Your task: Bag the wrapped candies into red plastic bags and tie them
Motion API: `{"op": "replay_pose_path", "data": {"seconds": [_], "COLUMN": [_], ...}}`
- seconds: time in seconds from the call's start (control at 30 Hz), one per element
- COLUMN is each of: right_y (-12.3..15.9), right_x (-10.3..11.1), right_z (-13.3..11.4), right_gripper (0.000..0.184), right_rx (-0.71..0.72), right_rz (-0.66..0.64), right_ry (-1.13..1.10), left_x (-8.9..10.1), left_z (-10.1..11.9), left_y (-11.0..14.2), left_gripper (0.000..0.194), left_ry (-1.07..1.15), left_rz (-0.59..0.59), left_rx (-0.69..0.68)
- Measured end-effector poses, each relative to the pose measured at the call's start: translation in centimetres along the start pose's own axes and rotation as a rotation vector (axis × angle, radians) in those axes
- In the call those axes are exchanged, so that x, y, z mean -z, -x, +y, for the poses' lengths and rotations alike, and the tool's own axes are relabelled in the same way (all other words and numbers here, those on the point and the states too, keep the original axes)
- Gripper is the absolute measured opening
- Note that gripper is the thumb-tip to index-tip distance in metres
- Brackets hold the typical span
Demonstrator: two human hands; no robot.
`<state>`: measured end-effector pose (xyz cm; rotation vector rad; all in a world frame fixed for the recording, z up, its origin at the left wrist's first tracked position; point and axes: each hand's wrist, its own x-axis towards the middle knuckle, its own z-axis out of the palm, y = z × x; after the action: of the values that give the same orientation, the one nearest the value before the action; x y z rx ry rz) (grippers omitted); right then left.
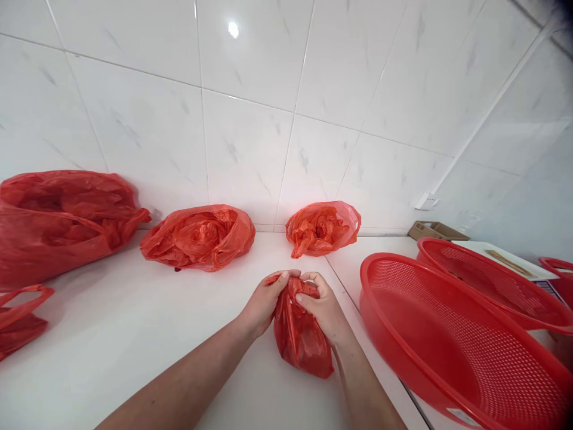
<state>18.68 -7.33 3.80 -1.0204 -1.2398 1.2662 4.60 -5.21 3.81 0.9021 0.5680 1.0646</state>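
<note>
A small filled red plastic bag point(302, 340) rests on the white table in front of me, its top gathered upward. My left hand point(267, 301) pinches the left side of the gathered top between thumb and fingers. On the other side, my right hand point(326, 307) grips the bag's upper right, thumb pressed on the plastic. What the bag contains cannot be made out through the film. Just beyond my hands sits an open red plastic bag point(322, 230) holding crumpled red plastic.
Another red bag point(199, 236) and a large full one point(58, 233) stand along the tiled wall. At the left edge lies a red bag with a handle loop point(27, 319). Red perforated baskets point(380, 310) fill the right, with a cardboard box point(436, 230) behind.
</note>
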Motion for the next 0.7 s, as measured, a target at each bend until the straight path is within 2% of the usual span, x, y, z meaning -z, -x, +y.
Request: {"op": "replay_pose_path", "data": {"seconds": [0.07, 0.17, 0.27, 0.33, 0.4, 0.6, 0.63, 0.7], "right_y": [-0.3, -0.7, -1.0, -1.1, -1.2, -1.4, -1.5, -1.7], "right_x": [0.0, 0.0, 0.2, 0.4, 0.7, 2.5, 2.8, 3.2], "right_z": [0.1, 0.8, 1.7, 2.1, 2.3, 2.1, 2.1, 2.3], "right_gripper": [0.034, 0.025, 0.018, 0.022, 0.025, 0.030, 0.030, 0.032], "right_rx": [0.019, 0.039, 0.122, 0.181, 0.183, 0.001, -0.003, 0.021], "right_rz": [0.076, 0.257, 0.369, 0.365, 0.320, 0.040, 0.049, 0.142], "right_ry": [0.095, 0.254, 0.379, 0.369, 0.268, -0.305, -0.350, -0.292], "left_x": [-0.5, -1.4, -2.1, -2.0, -1.5, 1.1, 1.5, 1.9], "left_z": [0.3, 0.3, -0.2, -0.6, -1.1, -2.2, -2.3, -2.2], "left_y": [0.0, 0.2, 0.5, 0.6, 0.6, 0.3, 0.3, 0.4], "left_gripper": [0.036, 0.028, 0.025, 0.027, 0.030, 0.040, 0.041, 0.043], "left_ry": [-0.142, -0.420, -0.645, -0.754, -0.852, -1.031, -1.076, -1.214], "left_rz": [-0.011, -0.039, -0.141, -0.196, -0.189, -0.046, -0.049, -0.087], "left_rx": [-0.062, -0.229, -0.367, -0.431, -0.497, -0.606, -0.634, -0.695]}}
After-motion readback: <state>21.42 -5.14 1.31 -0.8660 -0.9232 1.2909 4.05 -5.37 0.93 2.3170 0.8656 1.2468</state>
